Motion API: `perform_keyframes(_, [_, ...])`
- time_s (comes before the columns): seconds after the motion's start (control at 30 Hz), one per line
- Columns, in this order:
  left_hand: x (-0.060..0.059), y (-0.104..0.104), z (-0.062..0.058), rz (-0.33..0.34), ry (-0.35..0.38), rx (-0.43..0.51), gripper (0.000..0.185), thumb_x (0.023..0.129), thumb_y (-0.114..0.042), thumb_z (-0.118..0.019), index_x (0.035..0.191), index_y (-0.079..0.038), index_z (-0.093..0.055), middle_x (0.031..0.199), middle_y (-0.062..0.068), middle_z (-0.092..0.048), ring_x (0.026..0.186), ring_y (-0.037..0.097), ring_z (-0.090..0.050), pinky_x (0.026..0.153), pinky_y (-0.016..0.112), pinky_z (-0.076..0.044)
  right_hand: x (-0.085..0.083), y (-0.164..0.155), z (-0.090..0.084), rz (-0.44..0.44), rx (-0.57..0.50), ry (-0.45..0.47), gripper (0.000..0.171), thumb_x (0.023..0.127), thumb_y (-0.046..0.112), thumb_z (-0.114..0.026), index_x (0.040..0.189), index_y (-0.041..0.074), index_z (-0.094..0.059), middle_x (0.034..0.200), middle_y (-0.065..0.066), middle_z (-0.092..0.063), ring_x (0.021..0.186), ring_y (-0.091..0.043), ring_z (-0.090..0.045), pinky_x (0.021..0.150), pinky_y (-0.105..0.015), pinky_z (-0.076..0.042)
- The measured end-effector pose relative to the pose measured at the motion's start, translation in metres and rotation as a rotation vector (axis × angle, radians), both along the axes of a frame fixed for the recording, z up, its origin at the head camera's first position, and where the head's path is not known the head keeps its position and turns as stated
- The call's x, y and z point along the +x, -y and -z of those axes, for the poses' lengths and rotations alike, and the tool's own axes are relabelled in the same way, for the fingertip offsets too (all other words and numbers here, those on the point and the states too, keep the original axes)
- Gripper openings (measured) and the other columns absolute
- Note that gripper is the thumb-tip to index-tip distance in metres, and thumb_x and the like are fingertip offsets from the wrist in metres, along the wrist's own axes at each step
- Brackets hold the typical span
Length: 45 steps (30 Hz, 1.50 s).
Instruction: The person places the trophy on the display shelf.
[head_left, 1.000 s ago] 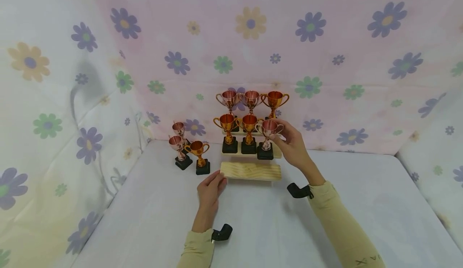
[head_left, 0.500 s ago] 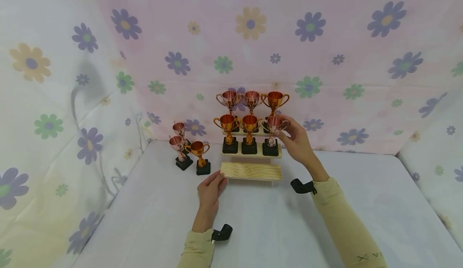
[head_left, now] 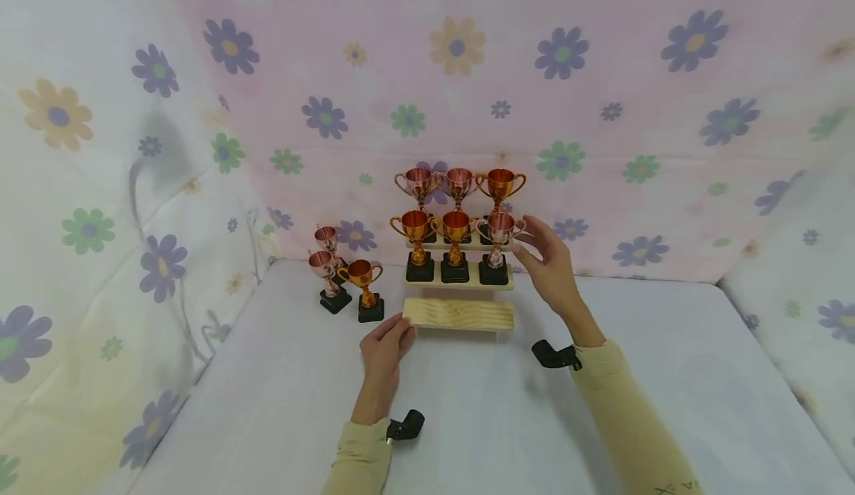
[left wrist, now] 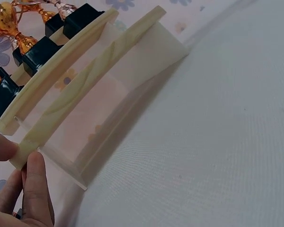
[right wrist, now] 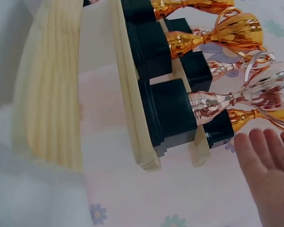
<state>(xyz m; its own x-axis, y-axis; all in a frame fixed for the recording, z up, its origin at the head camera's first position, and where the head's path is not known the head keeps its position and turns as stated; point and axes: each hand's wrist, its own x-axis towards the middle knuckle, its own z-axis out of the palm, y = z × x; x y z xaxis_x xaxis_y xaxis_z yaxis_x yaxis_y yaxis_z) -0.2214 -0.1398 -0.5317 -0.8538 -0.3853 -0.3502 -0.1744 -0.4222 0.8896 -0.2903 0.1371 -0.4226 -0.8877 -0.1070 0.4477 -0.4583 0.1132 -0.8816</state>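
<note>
A three-step wooden display stand (head_left: 458, 314) holds small trophies on its top and middle steps. My left hand (head_left: 382, 350) pinches the left end of the bare lowest step (left wrist: 80, 90) between thumb and fingers. At the right end of the middle step stands a rose-pink trophy (head_left: 496, 246) upright on its black base (right wrist: 173, 113). My right hand (head_left: 551, 269) is just to its right, fingers extended and holding nothing; in the right wrist view, the right hand's fingers (right wrist: 265, 146) are apart from the cup. Two gold trophies (head_left: 456, 239) share that middle step.
Left of the stand, a gold trophy (head_left: 364, 287) and two rose-pink trophies (head_left: 329, 280) stand on the white tabletop (head_left: 467, 421). A pink flowered cloth (head_left: 374, 94) hangs right behind the stand. Clear side panels (left wrist: 151, 56) support the steps.
My right hand set the rose-pink trophy further right on the middle step, then let go and opened beside it. My left hand keeps its pinch on the lowest step.
</note>
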Motion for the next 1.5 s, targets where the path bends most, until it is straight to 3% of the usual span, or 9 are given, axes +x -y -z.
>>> perform_keyframes(0.2, [-0.002, 0.008, -0.003, 0.031, -0.012, -0.095, 0.032, 0.091, -0.008, -0.075, 0.121, 0.004, -0.07, 0.113, 0.017, -0.068, 0.084, 0.014, -0.072, 0.08, 0.024, -0.062, 0.014, 0.004, 0.026, 0.167, -0.009, 0.18, 0.038, 0.1, 0.001, -0.058, 0.138, -0.003, -0.056, 0.134, -0.026, -0.059, 0.12, -0.032, -0.058, 0.09, -0.013, -0.048])
perform_keyframes(0.47, [0.001, 0.029, -0.007, 0.221, -0.096, -0.604, 0.026, 0.097, -0.017, -0.069, 0.117, 0.001, -0.073, 0.105, 0.017, -0.073, 0.083, 0.018, -0.071, 0.07, 0.02, -0.061, 0.031, 0.019, 0.072, 0.153, 0.174, 0.438, 0.053, 0.098, 0.008, -0.061, 0.146, -0.008, -0.044, 0.142, -0.029, -0.05, 0.124, -0.04, -0.053, 0.091, -0.028, -0.052])
perform_keyframes(0.7, [0.017, 0.073, -0.025, 0.547, -0.11, -0.57, 0.037, 0.103, -0.014, -0.06, 0.134, 0.006, -0.06, 0.124, 0.025, -0.067, 0.101, 0.025, -0.07, 0.09, 0.035, -0.062, 0.043, 0.034, 0.094, 0.163, 0.042, 0.602, 0.058, 0.098, 0.009, -0.064, 0.147, -0.01, -0.04, 0.136, -0.027, -0.052, 0.116, -0.032, -0.057, 0.083, -0.022, -0.054])
perform_keyframes(0.8, [0.024, 0.098, -0.036, 0.602, -0.098, -0.593, 0.042, 0.104, -0.017, -0.059, 0.139, 0.006, -0.056, 0.13, 0.026, -0.064, 0.108, 0.028, -0.069, 0.094, 0.036, -0.06, 0.046, 0.037, 0.096, 0.173, -0.066, 0.632, 0.057, 0.098, 0.007, -0.064, 0.146, -0.014, -0.04, 0.137, -0.031, -0.053, 0.115, -0.025, -0.059, 0.083, -0.015, -0.054])
perform_keyframes(0.93, [0.034, 0.122, -0.048, 0.493, -0.085, -0.688, 0.043, 0.104, -0.019, -0.06, 0.139, 0.006, -0.056, 0.13, 0.026, -0.065, 0.105, 0.021, -0.07, 0.089, 0.026, -0.061, 0.051, 0.035, 0.098, 0.175, -0.198, 0.65, 0.057, 0.097, 0.005, -0.065, 0.143, -0.018, -0.041, 0.139, -0.035, -0.053, 0.112, -0.019, -0.061, 0.085, -0.013, -0.054])
perform_keyframes(1.1, [0.038, 0.132, -0.052, -0.006, -0.218, -0.739, 0.035, 0.094, -0.004, -0.067, 0.128, 0.006, -0.065, 0.113, 0.025, -0.07, 0.08, -0.003, -0.066, 0.071, 0.009, -0.056, 0.059, 0.031, 0.102, 0.164, -0.327, 0.632, 0.059, 0.094, 0.007, -0.069, 0.139, -0.021, -0.044, 0.134, -0.033, -0.056, 0.105, -0.015, -0.063, 0.086, -0.017, -0.056])
perform_keyframes(1.2, [0.035, 0.132, -0.052, -0.232, -0.311, -0.781, 0.045, 0.089, 0.0, -0.071, 0.132, 0.003, -0.063, 0.113, 0.021, -0.069, 0.088, 0.004, -0.066, 0.08, 0.01, -0.055, 0.062, 0.031, 0.103, 0.171, -0.351, 0.641, 0.059, 0.095, 0.009, -0.069, 0.139, -0.021, -0.044, 0.136, -0.033, -0.055, 0.108, -0.016, -0.062, 0.096, -0.024, -0.056])
perform_keyframes(1.3, [0.029, 0.134, -0.053, -0.257, -0.324, -0.817, 0.065, 0.087, -0.003, -0.075, 0.146, 0.0, -0.049, 0.13, 0.018, -0.059, 0.115, 0.022, -0.059, 0.104, 0.026, -0.052, 0.064, 0.034, 0.103, 0.193, -0.366, 0.672, 0.054, 0.098, 0.006, -0.065, 0.141, -0.019, -0.044, 0.142, -0.034, -0.05, 0.11, -0.015, -0.061, 0.102, -0.026, -0.053])
perform_keyframes(1.5, [0.012, 0.143, -0.058, -0.105, -0.354, -0.845, 0.092, 0.087, -0.012, -0.078, 0.16, -0.004, -0.022, 0.159, 0.02, -0.026, 0.146, 0.037, -0.026, 0.126, 0.052, -0.024, 0.066, 0.039, 0.104, 0.242, -0.448, 0.688, 0.049, 0.1, 0.0, -0.061, 0.142, -0.018, -0.044, 0.143, -0.033, -0.049, 0.099, -0.005, -0.063, 0.089, -0.013, -0.055])
